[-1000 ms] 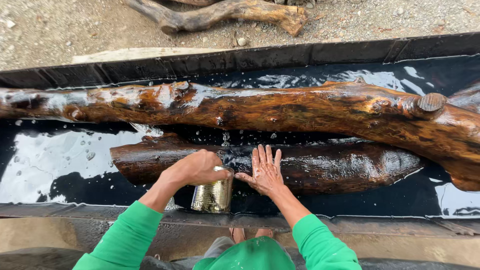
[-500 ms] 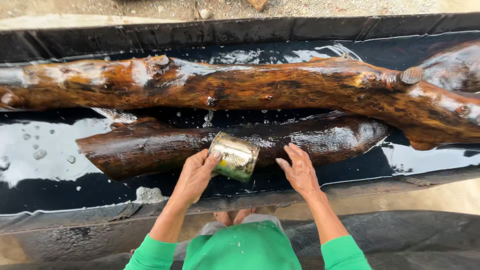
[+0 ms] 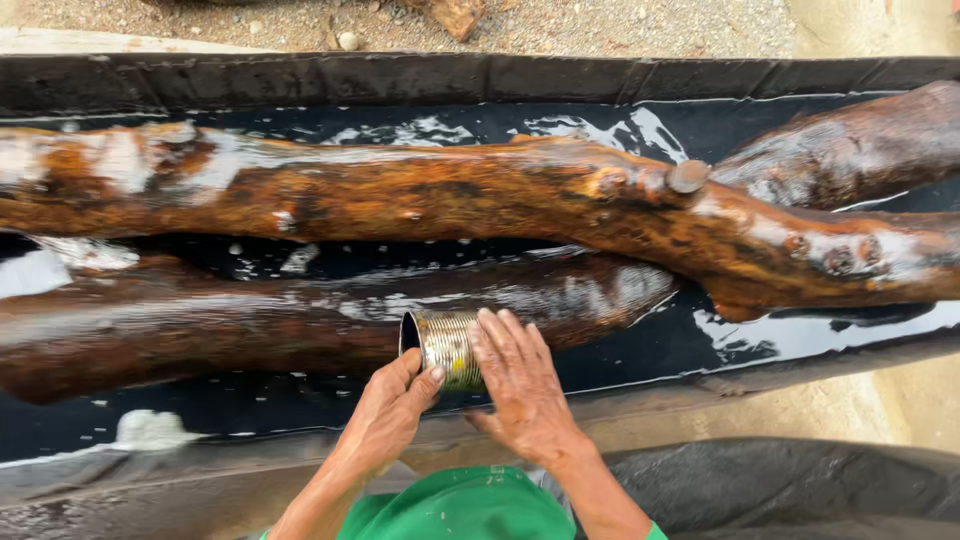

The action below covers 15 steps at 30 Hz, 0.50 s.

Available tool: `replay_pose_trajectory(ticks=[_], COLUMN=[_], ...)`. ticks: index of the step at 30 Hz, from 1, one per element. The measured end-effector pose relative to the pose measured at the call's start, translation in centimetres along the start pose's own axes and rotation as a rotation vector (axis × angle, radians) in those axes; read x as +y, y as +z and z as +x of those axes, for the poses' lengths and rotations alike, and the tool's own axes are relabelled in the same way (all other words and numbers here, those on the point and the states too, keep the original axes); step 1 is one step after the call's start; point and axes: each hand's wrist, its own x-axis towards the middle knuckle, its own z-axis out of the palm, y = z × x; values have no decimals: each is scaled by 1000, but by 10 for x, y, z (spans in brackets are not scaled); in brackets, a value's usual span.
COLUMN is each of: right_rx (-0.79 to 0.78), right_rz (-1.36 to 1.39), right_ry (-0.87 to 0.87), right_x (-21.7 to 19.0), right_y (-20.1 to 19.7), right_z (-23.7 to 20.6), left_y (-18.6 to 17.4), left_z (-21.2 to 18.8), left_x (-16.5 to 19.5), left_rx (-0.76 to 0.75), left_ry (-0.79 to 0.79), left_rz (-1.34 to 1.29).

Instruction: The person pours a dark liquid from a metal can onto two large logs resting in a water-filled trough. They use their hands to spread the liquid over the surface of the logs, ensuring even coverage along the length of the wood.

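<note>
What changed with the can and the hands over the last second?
The can came up from beside the near log and now lies tipped on its side over it. The right hand left the log and joined the left hand on the can. Both logs stayed in the trough.

Gravel ground (image 3: 600, 25) beyond the trough, a pale stone (image 3: 347, 41) (small, rounded), a wood chunk (image 3: 455, 14) near it
</note>
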Motion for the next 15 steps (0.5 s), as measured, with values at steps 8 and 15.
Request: replay_pose_trajectory(ticks=[8, 15], right_rx=[44, -130], right_rz=[-115, -27], right_ry=[-5, 135], right_x=[172, 309], right_y=[-78, -143], right_z=[-87, -134], left_y=[216, 292], left_z=[52, 69], left_x=[-18, -14], left_rx=[-107, -147], left_ry=[-59, 32], left_rz=[-43, 173])
